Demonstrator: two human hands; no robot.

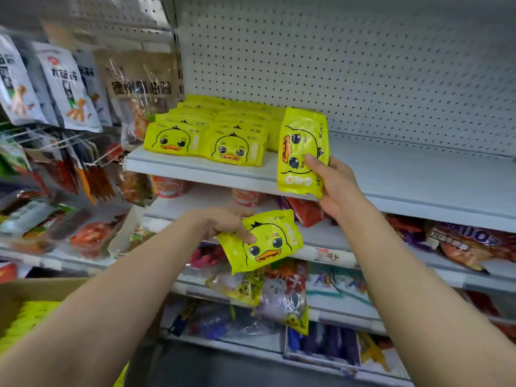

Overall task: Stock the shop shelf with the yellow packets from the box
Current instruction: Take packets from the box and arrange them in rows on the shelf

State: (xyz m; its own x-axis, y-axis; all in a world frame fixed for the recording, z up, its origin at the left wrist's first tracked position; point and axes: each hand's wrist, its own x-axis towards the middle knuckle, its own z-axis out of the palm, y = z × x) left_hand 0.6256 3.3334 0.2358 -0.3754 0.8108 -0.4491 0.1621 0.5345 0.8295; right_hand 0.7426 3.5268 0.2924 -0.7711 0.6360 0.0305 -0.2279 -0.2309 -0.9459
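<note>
At the far left, white and clear snack bags [67, 88] hang on wire hooks beside a grey pegboard wall [363, 65]. Low in the near left corner stands an open cardboard box [16, 294] with more bright yellow packs [30, 317] inside it.

The white metal shop shelf [405, 174] runs from the middle to the right edge. Its left end carries rows of yellow packets [206, 135] standing packed together, each printed with a cartoon duck face and orange bill; the right stretch of the shelf board is bare. Lower shelves [349, 255] beneath hold mixed red, purple and clear-wrapped snacks.

The left hand [223, 222] reaches forward below the shelf's front edge and is closed around a yellow duck packet [265, 241], thumb on its front face, the packet tilted with the duck roughly upright. To the right and higher, the right hand [335, 185] grips a second yellow duck packet [301, 152] by its lower right corner. This one is turned on its side, so the duck face lies sideways, and it is held at the shelf's front edge, just right of the stocked rows and overlapping the last of them in view. Whether it touches the shelf board cannot be told.
</note>
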